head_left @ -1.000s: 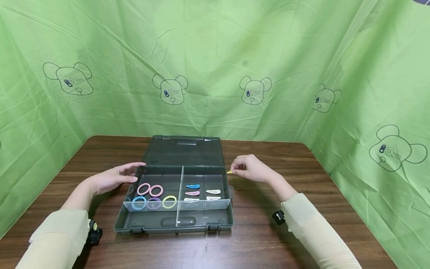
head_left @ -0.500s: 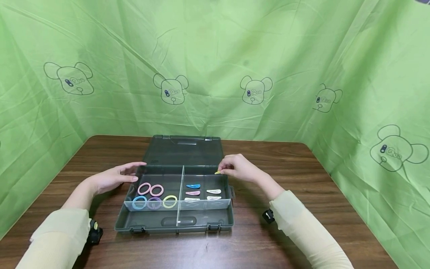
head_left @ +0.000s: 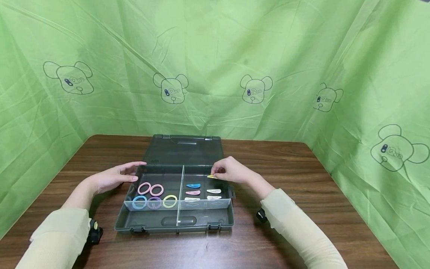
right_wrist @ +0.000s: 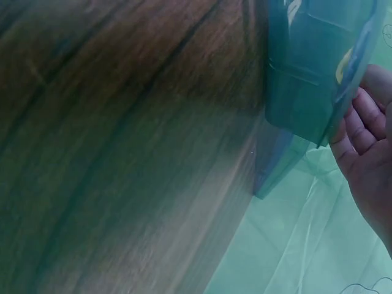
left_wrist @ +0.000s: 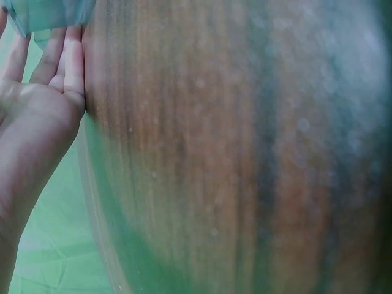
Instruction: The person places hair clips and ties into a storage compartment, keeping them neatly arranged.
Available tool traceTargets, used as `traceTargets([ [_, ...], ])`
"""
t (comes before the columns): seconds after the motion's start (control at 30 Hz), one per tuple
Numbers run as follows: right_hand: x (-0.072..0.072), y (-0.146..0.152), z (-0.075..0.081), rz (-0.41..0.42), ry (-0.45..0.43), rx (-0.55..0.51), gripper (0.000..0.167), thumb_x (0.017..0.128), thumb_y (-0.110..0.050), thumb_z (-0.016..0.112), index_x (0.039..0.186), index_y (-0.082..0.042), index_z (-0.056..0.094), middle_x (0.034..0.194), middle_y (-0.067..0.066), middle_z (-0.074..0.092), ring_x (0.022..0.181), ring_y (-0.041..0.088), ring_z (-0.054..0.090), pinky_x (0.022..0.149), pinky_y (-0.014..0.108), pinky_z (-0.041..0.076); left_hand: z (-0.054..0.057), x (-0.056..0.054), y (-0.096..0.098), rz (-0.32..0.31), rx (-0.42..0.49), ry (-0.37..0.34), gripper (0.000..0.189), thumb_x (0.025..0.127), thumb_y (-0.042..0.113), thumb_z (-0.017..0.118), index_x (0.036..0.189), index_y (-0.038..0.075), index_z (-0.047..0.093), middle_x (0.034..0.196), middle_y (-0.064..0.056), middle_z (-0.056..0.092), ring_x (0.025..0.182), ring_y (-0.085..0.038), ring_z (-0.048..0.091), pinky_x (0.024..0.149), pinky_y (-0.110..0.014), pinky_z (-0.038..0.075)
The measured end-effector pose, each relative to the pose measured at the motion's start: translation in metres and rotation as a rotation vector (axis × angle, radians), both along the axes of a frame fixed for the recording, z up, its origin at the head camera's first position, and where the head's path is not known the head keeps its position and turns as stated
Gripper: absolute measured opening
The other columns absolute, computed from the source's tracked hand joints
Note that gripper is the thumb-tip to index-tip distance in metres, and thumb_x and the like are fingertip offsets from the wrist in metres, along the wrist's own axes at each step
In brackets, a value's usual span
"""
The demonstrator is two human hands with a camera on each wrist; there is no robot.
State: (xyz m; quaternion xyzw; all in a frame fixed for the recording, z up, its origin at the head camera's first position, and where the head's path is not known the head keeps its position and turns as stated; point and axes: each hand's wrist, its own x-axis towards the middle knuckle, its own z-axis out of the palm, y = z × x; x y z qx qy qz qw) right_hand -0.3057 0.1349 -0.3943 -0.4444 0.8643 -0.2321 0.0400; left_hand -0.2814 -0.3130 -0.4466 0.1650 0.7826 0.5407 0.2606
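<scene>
My right hand (head_left: 233,170) pinches a yellow snap hair clip (head_left: 211,176) over the back right compartment of a dark see-through storage box (head_left: 154,228). Through the box wall, the right wrist view shows the yellow clip (right_wrist: 344,66) near the fingers. Below it in that compartment lie a blue clip (head_left: 193,185), a pink clip (head_left: 193,192) and several pale clips (head_left: 214,191). My left hand (head_left: 109,180) rests at the box's left side, fingers extended along its back corner. Pink hair ties (head_left: 156,190), a blue (head_left: 139,202), a purple (head_left: 154,203) and a yellow one (head_left: 170,201) occupy the back left compartment.
The box's lid (head_left: 184,153) lies folded back behind it on the brown wooden table (head_left: 268,239). Pale dividers (head_left: 208,204) split the box, with two narrow compartments in front. A green curtain (head_left: 215,56) with bear drawings surrounds the table's back and sides.
My right hand has moved left with the yellow clip, from beside the box's right edge to over the back right compartment, and slightly lower. The left hand stays in place.
</scene>
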Motion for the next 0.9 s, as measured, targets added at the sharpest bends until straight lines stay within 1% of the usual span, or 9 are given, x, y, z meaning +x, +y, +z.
traceTargets([
  [0.17,-0.002,-0.005,-0.006,0.026,0.011,0.053,0.009,0.086,-0.008,0.065,0.083,-0.015,0.069,0.074,-0.010,0.064,0.067,0.001,0.054,0.064,0.019,0.048,0.001,0.001,0.001,0.001,-0.003,-0.002,0.056,0.097,0.015,0.052,0.148,0.019,0.029,0.152,-0.017,0.021,0.139,-0.038,0.014,0.107,-0.055,0.018],
  [0.37,0.000,-0.010,-0.007,0.011,0.027,0.161,0.007,0.085,-0.012,0.067,0.081,-0.017,0.069,0.070,-0.012,0.062,0.064,-0.001,0.054,0.061,0.018,0.046,0.002,0.001,0.002,0.006,0.000,-0.001,0.056,0.096,0.015,0.052,0.147,0.019,0.029,0.152,-0.017,0.021,0.139,-0.038,0.014,0.107,-0.057,0.016],
  [0.6,0.003,-0.014,-0.009,-0.026,0.123,0.291,0.008,0.082,-0.020,0.069,0.077,-0.026,0.067,0.065,-0.020,0.057,0.060,-0.005,0.050,0.059,0.019,0.042,0.002,0.001,0.002,0.006,0.000,0.007,0.056,0.096,0.015,0.052,0.147,0.019,0.030,0.152,-0.017,0.020,0.139,-0.039,0.013,0.107,-0.057,0.016],
  [0.8,0.006,-0.016,-0.011,-0.023,0.200,0.314,0.007,0.081,-0.021,0.071,0.076,-0.025,0.068,0.065,-0.018,0.059,0.059,-0.003,0.050,0.056,0.021,0.042,0.002,0.002,0.002,0.008,0.010,0.004,0.056,0.097,0.015,0.052,0.147,0.018,0.029,0.154,-0.017,0.016,0.140,-0.040,0.008,0.107,-0.060,0.012],
  [0.9,0.006,-0.017,-0.012,-0.033,0.237,0.336,0.007,0.080,-0.023,0.072,0.075,-0.027,0.068,0.064,-0.019,0.058,0.058,-0.003,0.049,0.055,0.021,0.041,0.002,0.003,0.002,0.009,0.015,0.001,0.056,0.097,0.015,0.052,0.148,0.018,0.029,0.154,-0.017,0.013,0.140,-0.041,0.005,0.107,-0.061,0.010],
])
